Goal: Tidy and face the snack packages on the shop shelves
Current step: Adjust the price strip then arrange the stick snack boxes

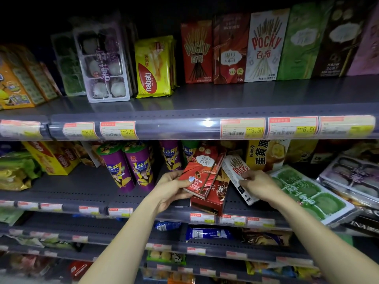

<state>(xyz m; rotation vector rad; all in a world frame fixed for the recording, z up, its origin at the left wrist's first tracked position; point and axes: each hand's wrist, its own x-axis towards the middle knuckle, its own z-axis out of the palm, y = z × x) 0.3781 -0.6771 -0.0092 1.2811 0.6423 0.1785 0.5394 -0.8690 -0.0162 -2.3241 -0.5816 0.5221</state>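
Left hand (172, 188) grips tilted red Pejoy box (200, 173); right hand (259, 186) pinches white Pocky box (235, 173).

Print on the price labels (242, 128) above the hands too small to read, dark red box (213, 193) half covered by the left hand's (170, 189) box, packages below the wrists blurred, green tray (311, 195) right of the right hand (258, 187) partly covered by its forearm

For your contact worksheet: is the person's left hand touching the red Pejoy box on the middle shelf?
Touching. The head view shows the left hand curled around the lower end of the red Pejoy box, thumb pressed on its front face.
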